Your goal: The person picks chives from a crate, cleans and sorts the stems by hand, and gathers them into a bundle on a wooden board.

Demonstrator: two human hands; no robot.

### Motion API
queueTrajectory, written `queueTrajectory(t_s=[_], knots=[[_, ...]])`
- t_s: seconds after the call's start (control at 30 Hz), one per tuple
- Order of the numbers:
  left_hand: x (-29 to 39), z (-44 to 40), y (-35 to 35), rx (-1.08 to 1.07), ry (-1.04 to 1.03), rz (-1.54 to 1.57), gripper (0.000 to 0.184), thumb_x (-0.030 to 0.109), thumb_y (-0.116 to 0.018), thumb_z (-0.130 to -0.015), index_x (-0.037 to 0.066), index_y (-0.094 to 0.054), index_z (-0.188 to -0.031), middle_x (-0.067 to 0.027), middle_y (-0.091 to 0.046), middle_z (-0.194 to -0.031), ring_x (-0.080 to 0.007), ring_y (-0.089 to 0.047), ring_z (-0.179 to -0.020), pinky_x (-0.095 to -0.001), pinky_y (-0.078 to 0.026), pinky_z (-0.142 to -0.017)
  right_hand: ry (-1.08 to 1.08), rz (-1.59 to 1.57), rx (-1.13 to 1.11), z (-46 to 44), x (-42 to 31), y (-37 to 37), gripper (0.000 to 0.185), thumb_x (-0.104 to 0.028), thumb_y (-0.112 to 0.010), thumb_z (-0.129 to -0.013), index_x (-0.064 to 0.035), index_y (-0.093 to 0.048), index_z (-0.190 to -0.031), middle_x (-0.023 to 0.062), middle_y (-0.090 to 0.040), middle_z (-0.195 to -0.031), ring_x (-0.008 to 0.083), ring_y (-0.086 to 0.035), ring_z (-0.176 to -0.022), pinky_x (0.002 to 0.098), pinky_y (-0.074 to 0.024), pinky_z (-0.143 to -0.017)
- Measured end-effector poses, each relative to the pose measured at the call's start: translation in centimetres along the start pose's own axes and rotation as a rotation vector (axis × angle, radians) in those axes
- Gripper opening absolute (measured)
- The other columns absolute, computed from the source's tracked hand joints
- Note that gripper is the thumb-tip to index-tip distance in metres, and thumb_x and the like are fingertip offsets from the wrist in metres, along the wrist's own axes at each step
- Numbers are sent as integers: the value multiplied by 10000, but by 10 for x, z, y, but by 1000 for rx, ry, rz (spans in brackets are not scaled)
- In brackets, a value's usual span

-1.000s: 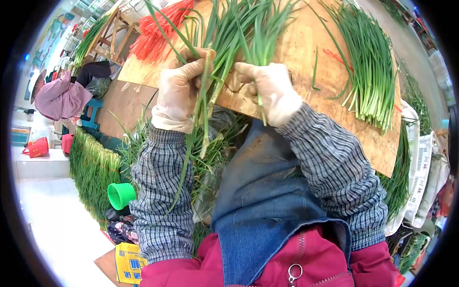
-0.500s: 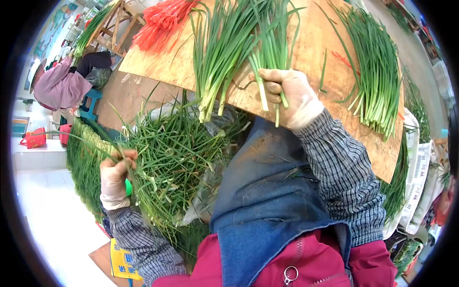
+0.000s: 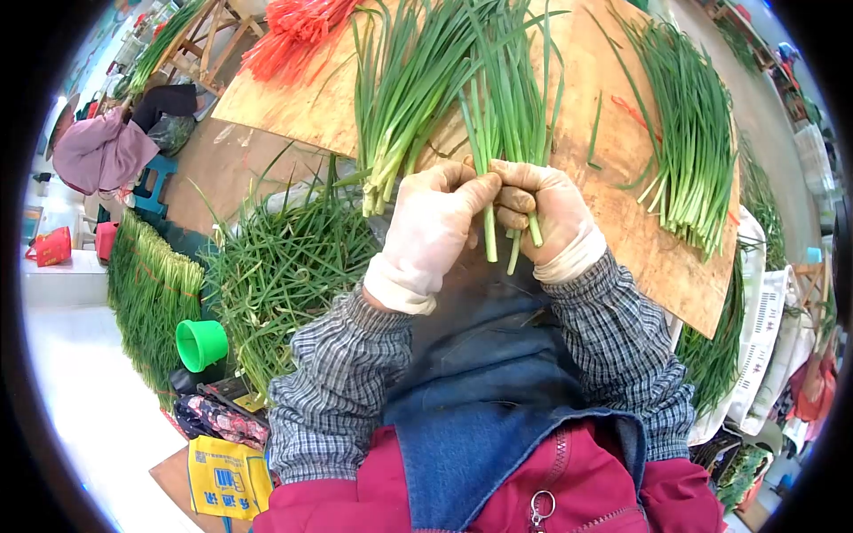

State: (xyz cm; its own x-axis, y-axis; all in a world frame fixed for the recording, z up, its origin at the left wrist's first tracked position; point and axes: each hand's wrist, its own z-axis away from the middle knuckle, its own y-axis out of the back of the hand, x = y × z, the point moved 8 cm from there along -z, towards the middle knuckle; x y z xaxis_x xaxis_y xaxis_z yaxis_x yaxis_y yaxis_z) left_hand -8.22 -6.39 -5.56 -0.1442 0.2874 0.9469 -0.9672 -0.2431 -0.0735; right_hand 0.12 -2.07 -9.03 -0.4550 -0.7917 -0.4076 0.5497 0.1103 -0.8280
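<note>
In front of my body, my right hand is closed around a few stalks of garlic chives, their pale ends sticking out below the fingers. My gloved left hand meets it there, thumb and fingers pinched on a stalk at the left of the same small bunch. A loose pile of garlic chives lies just left of the held leaves on the wooden board. Farther right on the board rests a larger bundle of chives, with a bit of red tie by it.
Red plastic strips lie on the board's far left corner. Below left is a heap of loose leaves, with a green cup and stacked chive bundles beyond. A person in a pink top sits farther off.
My left hand has come from above the leaf heap on the left over to the stalks in my right hand. It has let go of the leaf strands it held. My right hand still holds its chives.
</note>
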Motion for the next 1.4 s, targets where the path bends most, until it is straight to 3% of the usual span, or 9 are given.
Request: queueTrajectory(t_s=[0.33,0.4,0.47,0.57,0.7,0.87,1.07,1.33,1.4], knots=[[-8,4,-8,37,27,103,169,149,-551,-849,6,-620,-792,-35,-584,-604,-58,-452,-418,-185,-328,-386,66,85,88,4,-6,14,137,-86,-510,-822,-32,-515,-696,-8,-393,-478,125,-369,-427,248,-325,-445],[6,16,-4,62,-141,-240,135,103,-583,-838,-21,-634,-853,-56,-608,-643,-96,-522,-483,-202,-399,-425,29,23,-6,9,-11,8,126,-98,-506,-820,-21,-530,-724,-21,-388,-479,111,-362,-420,234,-318,-429],[43,38,11,321,-869,-575,99,65,-628,-798,-22,-626,-847,-70,-621,-684,-113,-550,-536,-218,-439,-465,33,34,49,9,-15,13,129,-112,-507,-823,-1,-549,-775,-24,-401,-487,82,-360,-416,208,-292,-391],[58,37,31,640,-850,-1217,156,114,-677,-717,31,-588,-814,-132,-580,-711,-237,-586,-627,-325,-483,-574,76,19,77,10,-19,8,107,-100,-524,-822,1,-557,-808,9,-490,-575,66,-366,-420,201,-281,-362],[39,4,47,606,-727,-1400,169,161,-664,-736,30,-619,-833,-165,-604,-715,-202,-590,-631,-300,-470,-608,41,35,97,4,-11,4,93,-85,-583,-785,-6,-573,-831,14,-526,-623,69,-386,-432,198,-312,-372],[23,-10,75,289,-245,-285,104,84,-614,-769,-11,-634,-804,-13,-573,-649,-70,-480,-493,-183,-366,-451,96,148,67,4,-19,2,167,-44,-548,-763,46,-564,-903,83,-580,-716,112,-478,-514,238,-435,-448],[33,30,78,261,-82,66,125,77,-633,-747,-28,-642,-816,0,-545,-603,-20,-395,-449,-163,-252,-404,-59,-27,-93,-4,1,-11,175,-10,-517,-786,67,-538,-941,106,-554,-828,133,-533,-627,224,-435,-462],[-39,173,266,489,181,-439,199,127,-593,-743,-49,-645,-822,-29,-560,-594,-93,-489,-506,-210,-386,-455,22,8,3,-11,-8,-4,222,-72,-514,-843,86,-521,-999,11,-417,-648,65,-357,-472,194,-299,-367],[-78,193,311,456,507,-1602,232,160,-616,-745,-16,-645,-895,-116,-609,-706,-227,-564,-628,-328,-459,-609,27,8,10,-12,-7,-8,223,-77,-510,-848,86,-520,-1001,3,-404,-642,63,-359,-473,194,-292,-365]])
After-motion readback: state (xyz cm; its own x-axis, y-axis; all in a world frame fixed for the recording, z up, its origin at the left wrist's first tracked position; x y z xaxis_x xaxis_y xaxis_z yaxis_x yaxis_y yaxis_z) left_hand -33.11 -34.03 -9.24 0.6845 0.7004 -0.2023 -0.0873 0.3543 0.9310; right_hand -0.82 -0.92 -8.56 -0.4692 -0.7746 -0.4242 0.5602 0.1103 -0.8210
